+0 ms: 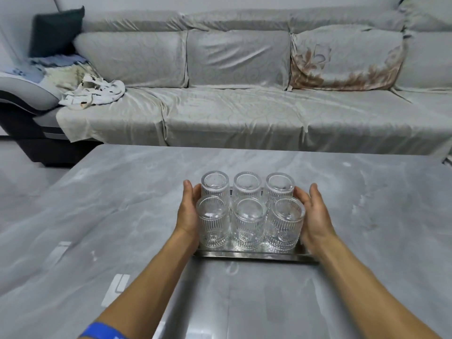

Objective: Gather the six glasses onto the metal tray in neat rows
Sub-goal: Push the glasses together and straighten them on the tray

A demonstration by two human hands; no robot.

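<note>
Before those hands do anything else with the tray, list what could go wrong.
1. The six glasses stand packed together in two rows on the metal tray; squeezing from the sides could knock them against each other.
2. The left hand and right hand flank the glasses rather than visibly gripping the tray, so a lift might tip them.
3. The tray's rim looks shallow; a jolt could slide the glasses off.

six glasses [249,211] on tray [254,256], hands [189,211] flanking
</note>
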